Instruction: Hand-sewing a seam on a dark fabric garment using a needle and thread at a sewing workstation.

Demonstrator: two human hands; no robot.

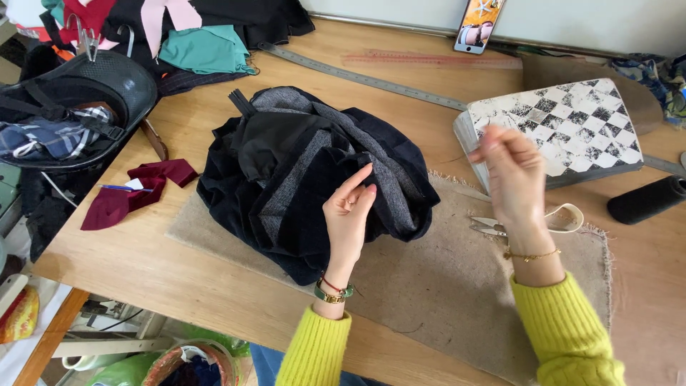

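Note:
A bundle of dark navy and grey cloth (300, 164) lies on a beige felt mat (457, 286) on the wooden table. My left hand (348, 214) pinches a fold of this cloth at its right side. My right hand (511, 171) is raised to the right of the bundle, fingers pinched together and blurred; whether a needle or thread is in them is too small to tell. Small thread snips (489, 226) lie on the mat just beside my right wrist.
A checkered black-and-white block (572, 129) stands behind my right hand. A black thread cone (647, 200) lies far right. A metal ruler (364, 77), a phone (479, 25), maroon scraps (132, 193), a helmet (78, 107) and heaped fabrics (204, 46) fill the back and left.

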